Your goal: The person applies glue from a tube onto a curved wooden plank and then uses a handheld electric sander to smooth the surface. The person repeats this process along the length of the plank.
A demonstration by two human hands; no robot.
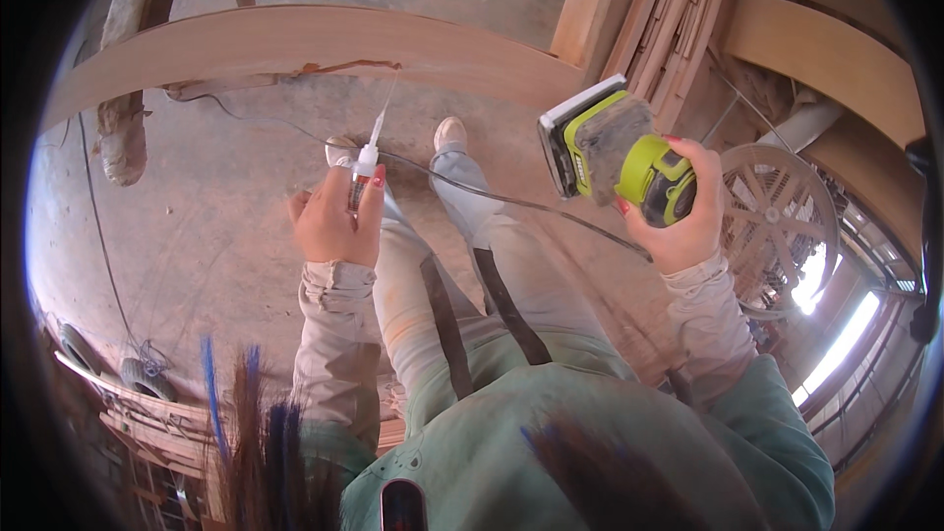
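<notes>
My left hand (339,216) is closed around a small glue bottle (365,165) with a long thin white nozzle. The nozzle tip points up at a long wooden board (472,61), where a reddish-brown crack or strip runs along its lower edge. My right hand (685,206) grips a green and black electric sander (615,147) by its rounded body. The sander is lifted off the board, its flat white-edged pad turned toward the upper left.
A dark cord (492,197) runs across in front of my legs. Stacked wood strips (674,20) stand at the upper right, beside a large round fan (777,221). A log-like wooden support (123,128) is under the board's left part. More planks (147,413) lie at the lower left.
</notes>
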